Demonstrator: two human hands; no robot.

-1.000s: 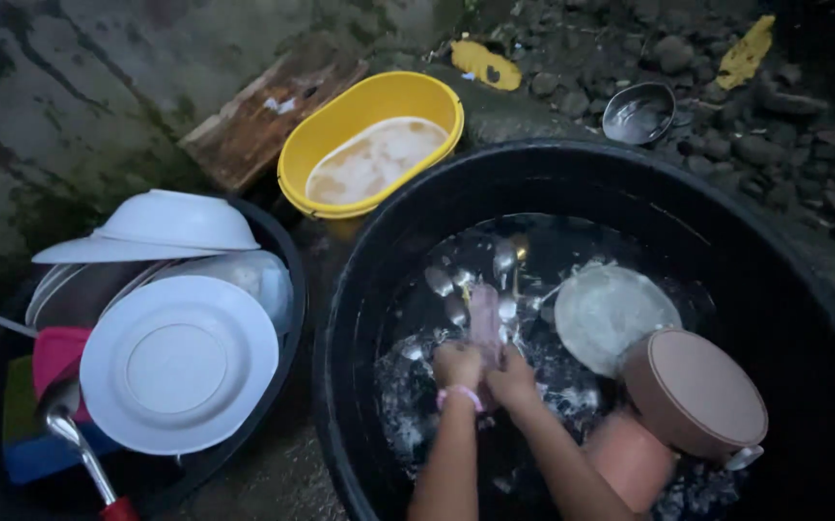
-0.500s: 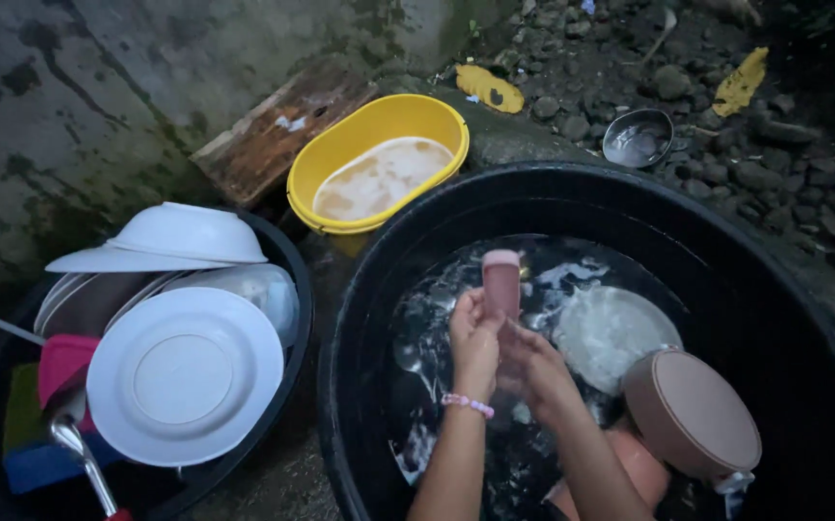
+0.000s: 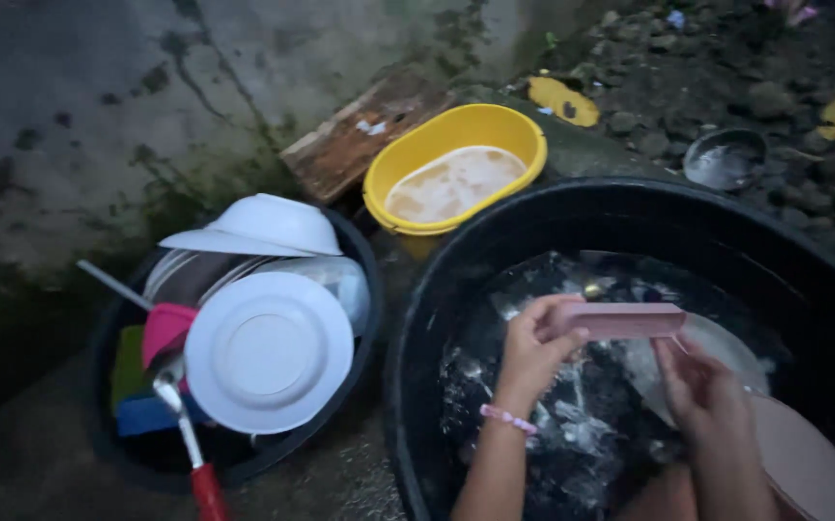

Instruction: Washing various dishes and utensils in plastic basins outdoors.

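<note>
Left hand (image 3: pixel 533 345) is gripping one end of the pink lid (image 3: pixel 620 320), fingers curled tight around it, thumb pressing on top. The lid is lying level, held above the water in the black tub (image 3: pixel 630 207). Right hand (image 3: pixel 702 386) is sitting just under the lid's other end, fingers half curled and reaching up to its edge; whether it is actually gripping, I cannot tell. A plate (image 3: pixel 726 347) is lying in the water behind that hand. Off to the left, a white plate (image 3: pixel 268 352) is leaning in the dark basin (image 3: pixel 360 251) of dishes, and the yellow basin (image 3: pixel 456 130) is sitting just beyond the tub.
</note>
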